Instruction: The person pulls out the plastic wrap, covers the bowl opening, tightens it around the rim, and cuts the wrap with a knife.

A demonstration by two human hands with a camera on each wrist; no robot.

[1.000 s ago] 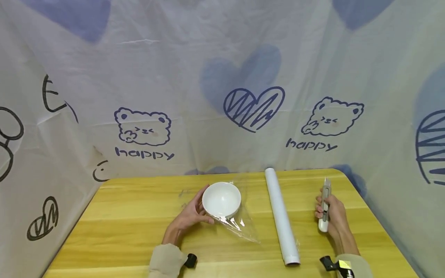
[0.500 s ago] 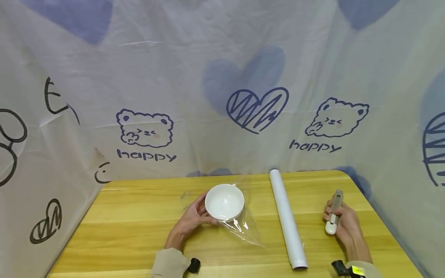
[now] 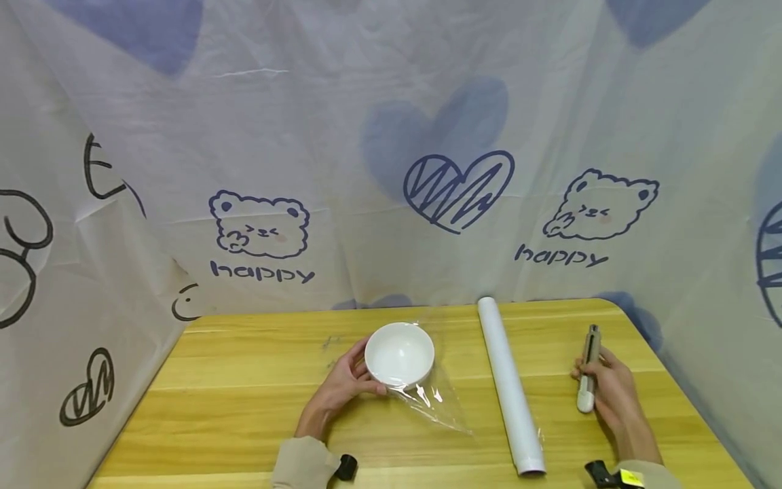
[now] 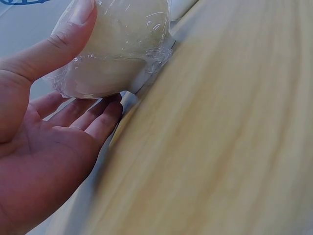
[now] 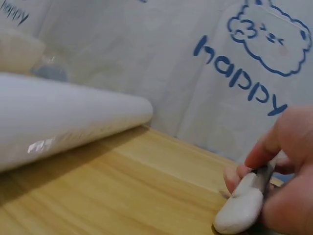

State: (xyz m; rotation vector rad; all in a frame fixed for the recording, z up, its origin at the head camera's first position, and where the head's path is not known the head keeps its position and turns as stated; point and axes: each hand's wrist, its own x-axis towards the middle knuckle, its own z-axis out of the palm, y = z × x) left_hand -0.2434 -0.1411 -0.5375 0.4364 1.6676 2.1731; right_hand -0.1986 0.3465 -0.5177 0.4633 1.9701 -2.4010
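Note:
My left hand (image 3: 343, 388) holds a white bowl (image 3: 400, 353) by its left side, thumb at the near side and fingers around the far side. Clear plastic film (image 3: 434, 401) is stretched over the bowl, and a loose corner trails to the lower right. In the left wrist view the film is bunched and wrinkled about the bowl's wall (image 4: 105, 73). At the right of the table my right hand (image 3: 616, 390) grips a grey and white utility knife (image 3: 588, 373). Its front points away from me, and no blade shows beyond it. The white butt (image 5: 239, 210) faces the right wrist camera.
A long white roll of film (image 3: 510, 387) lies between the hands, running from near the back edge toward me. The yellow wooden table (image 3: 226, 394) ends at a printed cloth (image 3: 348, 238), which hangs behind it and at both sides.
The knife's blade, showing a second ago, is now drawn into the handle. My right hand has shifted slightly right. My left hand stays at the bowl; the whole head view has drifted slightly.

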